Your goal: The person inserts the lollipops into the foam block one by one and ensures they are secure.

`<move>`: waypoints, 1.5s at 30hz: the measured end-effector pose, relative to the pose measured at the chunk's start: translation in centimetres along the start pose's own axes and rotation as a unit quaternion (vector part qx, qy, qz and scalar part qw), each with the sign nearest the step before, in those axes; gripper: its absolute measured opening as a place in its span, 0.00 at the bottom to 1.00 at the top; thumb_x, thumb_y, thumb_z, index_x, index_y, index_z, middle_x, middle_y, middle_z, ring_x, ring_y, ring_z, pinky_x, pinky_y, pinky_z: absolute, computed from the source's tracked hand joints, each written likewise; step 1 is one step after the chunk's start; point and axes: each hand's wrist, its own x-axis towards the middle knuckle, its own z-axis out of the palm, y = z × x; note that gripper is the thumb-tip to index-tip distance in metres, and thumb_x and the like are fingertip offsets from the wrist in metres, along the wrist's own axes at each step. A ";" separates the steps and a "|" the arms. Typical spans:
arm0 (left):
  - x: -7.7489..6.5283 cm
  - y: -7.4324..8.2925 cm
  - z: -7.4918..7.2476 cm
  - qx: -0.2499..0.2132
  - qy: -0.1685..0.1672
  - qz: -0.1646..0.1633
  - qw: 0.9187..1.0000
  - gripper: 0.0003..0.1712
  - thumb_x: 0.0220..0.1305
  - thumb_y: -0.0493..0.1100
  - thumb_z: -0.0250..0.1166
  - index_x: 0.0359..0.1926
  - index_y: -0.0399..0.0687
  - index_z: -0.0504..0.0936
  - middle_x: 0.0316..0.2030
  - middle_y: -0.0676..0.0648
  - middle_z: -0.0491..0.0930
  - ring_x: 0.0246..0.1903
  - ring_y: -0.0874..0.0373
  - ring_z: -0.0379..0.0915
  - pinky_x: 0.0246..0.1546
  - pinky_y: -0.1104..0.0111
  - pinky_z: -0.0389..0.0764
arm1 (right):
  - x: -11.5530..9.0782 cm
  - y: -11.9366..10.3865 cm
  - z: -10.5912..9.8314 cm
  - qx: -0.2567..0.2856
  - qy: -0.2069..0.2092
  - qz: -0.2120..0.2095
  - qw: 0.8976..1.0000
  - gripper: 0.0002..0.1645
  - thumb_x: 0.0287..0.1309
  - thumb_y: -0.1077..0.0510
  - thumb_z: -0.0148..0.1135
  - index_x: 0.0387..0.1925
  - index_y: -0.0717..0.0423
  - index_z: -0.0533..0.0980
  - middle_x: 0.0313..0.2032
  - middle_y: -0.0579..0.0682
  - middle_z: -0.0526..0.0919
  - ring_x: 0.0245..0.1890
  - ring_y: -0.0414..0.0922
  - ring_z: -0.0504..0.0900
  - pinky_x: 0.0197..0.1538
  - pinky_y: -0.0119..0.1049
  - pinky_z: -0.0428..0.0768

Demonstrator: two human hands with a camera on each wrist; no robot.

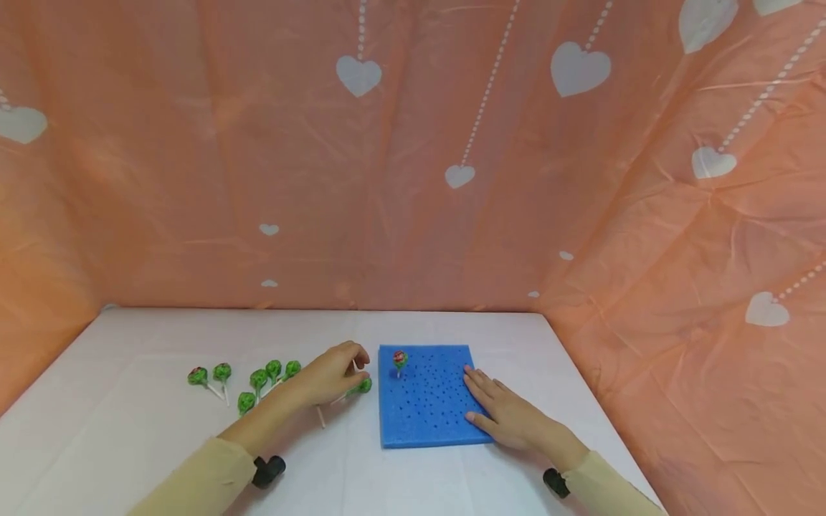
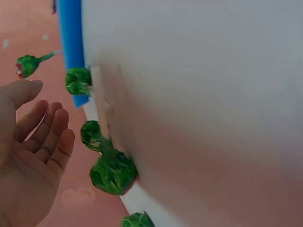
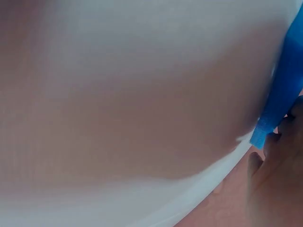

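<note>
A blue foam board (image 1: 426, 430) dotted with small holes lies on the table. One lollipop (image 1: 399, 357) in a green and red wrapper stands upright near the board's far left corner. My right hand (image 1: 510, 417) rests on the board's right edge with its fingers spread. Left of the board, my left hand (image 1: 330, 374) hovers above the table, fingers loosely bent. In the left wrist view nothing is between its thumb and fingers. A green-wrapped lollipop (image 1: 365, 385) lies just beyond that hand, close to the board; the hand partly hides others lying below it.
Several more lollipops (image 1: 258, 378) lie scattered on the white table (image 1: 155, 444) to the left, sticks pointing various ways. Orange sheeting (image 1: 413, 236) with white hearts rises behind the table and at both sides.
</note>
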 end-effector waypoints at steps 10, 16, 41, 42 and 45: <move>-0.2 -0.2 -0.1 0.064 -0.054 0.031 0.996 0.09 0.68 0.40 0.70 0.45 0.42 0.81 0.37 0.53 0.76 0.34 0.61 0.71 0.38 0.67 0.80 | 0.7 -0.1 0.2 -0.041 0.000 -0.011 0.999 0.46 0.80 0.35 0.41 0.82 0.60 0.49 0.83 0.55 0.46 0.82 0.54 0.48 0.79 0.55 0.54; -0.2 -0.2 0.2 0.083 -0.061 0.035 0.994 0.06 0.69 0.39 0.69 0.43 0.43 0.81 0.35 0.53 0.75 0.33 0.61 0.69 0.36 0.68 0.78 | 0.6 -0.4 0.0 -0.040 0.002 -0.014 0.999 0.46 0.80 0.35 0.41 0.81 0.62 0.50 0.82 0.57 0.47 0.81 0.56 0.48 0.79 0.57 0.55; -0.2 0.3 1.0 0.052 -0.072 0.019 0.996 0.06 0.71 0.36 0.67 0.46 0.41 0.80 0.39 0.49 0.78 0.39 0.58 0.75 0.46 0.61 0.85 | 0.2 -0.1 -0.1 -0.046 0.004 -0.011 0.999 0.46 0.80 0.35 0.43 0.81 0.62 0.52 0.82 0.58 0.49 0.81 0.57 0.50 0.78 0.58 0.56; -0.2 0.3 1.0 0.049 -0.073 0.020 0.996 0.06 0.71 0.36 0.67 0.46 0.41 0.80 0.39 0.49 0.78 0.39 0.58 0.75 0.45 0.61 0.85 | 0.2 -0.1 -0.1 -0.048 0.003 -0.011 0.999 0.46 0.80 0.35 0.42 0.81 0.62 0.51 0.82 0.58 0.48 0.81 0.57 0.50 0.78 0.58 0.56; -0.2 0.1 1.1 0.046 -0.067 0.024 0.996 0.07 0.71 0.37 0.67 0.47 0.41 0.80 0.40 0.50 0.78 0.38 0.59 0.74 0.44 0.63 0.84 | 0.1 -0.2 -0.2 -0.048 0.003 -0.011 0.999 0.46 0.80 0.35 0.43 0.81 0.62 0.51 0.82 0.58 0.48 0.81 0.57 0.50 0.78 0.58 0.56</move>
